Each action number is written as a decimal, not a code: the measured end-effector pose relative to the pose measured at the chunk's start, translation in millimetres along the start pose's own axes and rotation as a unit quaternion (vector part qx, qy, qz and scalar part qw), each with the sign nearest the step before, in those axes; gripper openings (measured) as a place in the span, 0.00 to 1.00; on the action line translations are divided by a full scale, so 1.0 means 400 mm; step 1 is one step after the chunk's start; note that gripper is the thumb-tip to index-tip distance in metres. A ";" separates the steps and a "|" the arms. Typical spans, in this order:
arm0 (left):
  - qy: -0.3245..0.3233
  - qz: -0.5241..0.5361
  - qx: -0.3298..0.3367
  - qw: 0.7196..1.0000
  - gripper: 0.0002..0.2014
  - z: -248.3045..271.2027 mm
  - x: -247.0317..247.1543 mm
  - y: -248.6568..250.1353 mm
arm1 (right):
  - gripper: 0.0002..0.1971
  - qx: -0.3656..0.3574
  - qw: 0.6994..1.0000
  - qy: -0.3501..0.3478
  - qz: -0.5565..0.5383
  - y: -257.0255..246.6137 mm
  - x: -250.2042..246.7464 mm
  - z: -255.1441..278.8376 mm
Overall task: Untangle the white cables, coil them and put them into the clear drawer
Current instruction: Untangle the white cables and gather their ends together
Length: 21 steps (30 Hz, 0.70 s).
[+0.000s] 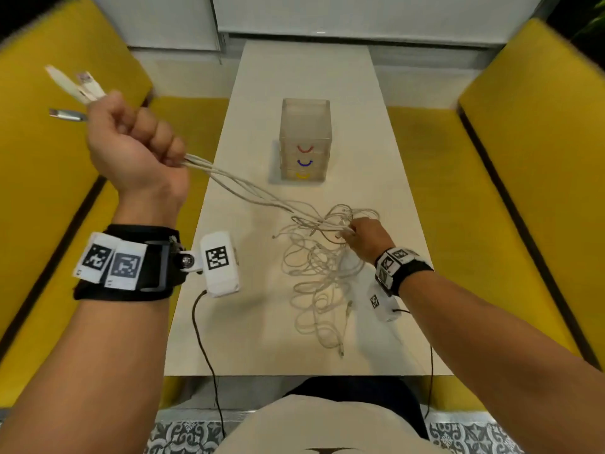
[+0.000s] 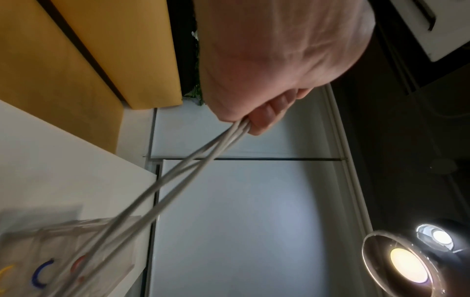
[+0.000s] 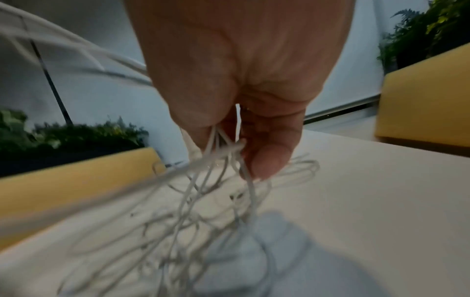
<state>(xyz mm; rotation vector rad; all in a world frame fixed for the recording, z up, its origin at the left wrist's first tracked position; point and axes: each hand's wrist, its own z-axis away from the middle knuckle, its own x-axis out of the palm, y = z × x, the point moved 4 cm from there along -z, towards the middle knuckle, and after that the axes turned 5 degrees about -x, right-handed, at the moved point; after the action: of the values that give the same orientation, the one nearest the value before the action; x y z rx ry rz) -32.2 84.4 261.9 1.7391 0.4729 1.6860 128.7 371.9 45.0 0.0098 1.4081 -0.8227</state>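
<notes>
A pale desk (image 1: 304, 70) runs between yellow benches (image 1: 523, 152). Left hand (image 1: 131, 142), upper left, fists cable ends; right hand (image 1: 366, 239) pinches the white cables (image 1: 314, 270) tangled at centre-right. The clear drawer unit (image 1: 305, 139) stands beyond.

Pale table (image 1: 255, 339), clear drawer unit (image 1: 305, 142) standing, tangled white cables (image 1: 314, 273) lying nearer
</notes>
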 end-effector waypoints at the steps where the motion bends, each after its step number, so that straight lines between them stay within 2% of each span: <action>1: 0.000 0.009 0.007 1.000 0.21 -0.005 -0.001 0.013 | 0.16 0.016 1.000 -0.002 0.003 0.018 0.011 0.003; 5: -0.013 0.021 0.019 1.000 0.20 -0.010 -0.001 0.026 | 0.16 0.049 0.999 0.003 -0.012 0.041 0.038 0.004; 9: -0.027 -0.024 0.012 0.999 0.22 0.006 0.013 -0.009 | 0.20 0.043 0.991 0.002 -0.125 0.015 0.043 0.007; 11: -0.032 -0.050 0.008 0.998 0.22 0.016 0.013 -0.033 | 0.25 0.015 0.986 -0.031 -0.162 -0.013 0.037 0.013; 13: -0.036 -0.073 0.000 0.997 0.22 0.024 0.004 -0.065 | 0.31 0.001 0.987 -0.069 -0.148 -0.036 0.026 0.012; 15: -0.033 -0.094 -0.012 0.995 0.22 0.026 -0.011 -0.108 | 0.36 0.016 0.990 -0.073 -0.119 -0.046 0.009 0.007; 17: -0.026 -0.107 -0.028 0.994 0.21 0.028 -0.031 -0.157 | 0.35 0.039 0.991 -0.060 -0.109 -0.056 -0.013 0.007; 21: -0.009 -0.115 -0.052 0.992 0.18 0.036 -0.069 -0.237 | 0.26 0.082 0.989 -0.047 -0.117 -0.071 -0.043 0.033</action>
<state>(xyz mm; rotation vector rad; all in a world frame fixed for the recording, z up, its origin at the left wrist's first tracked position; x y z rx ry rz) -3.3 130.9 178.4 1.5588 0.5454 1.5046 126.6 353.5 75.5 -0.0692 1.2633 -1.1189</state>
